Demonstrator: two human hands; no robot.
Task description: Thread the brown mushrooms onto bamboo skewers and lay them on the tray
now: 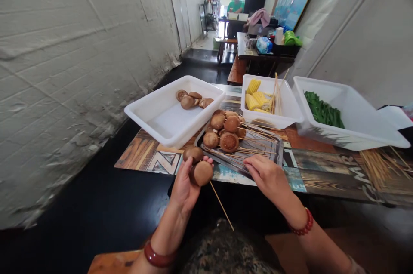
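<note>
My left hand is closed around two brown mushrooms in front of the table edge. A thin wooden skewer comes out from under the nearer mushroom and slants down toward my lap. Over the near right side of a metal tray, my right hand has its thumb and fingers pressed together. Whatever is between those fingertips, if anything, cannot be made out. Several skewered mushrooms are heaped on the tray, caps to the left and bare stick ends to the right.
Behind the tray, a white tub holds loose mushrooms. Another tub holds corn and skewers; a third holds green leaves. Loose skewers lie at right. A person sits far back.
</note>
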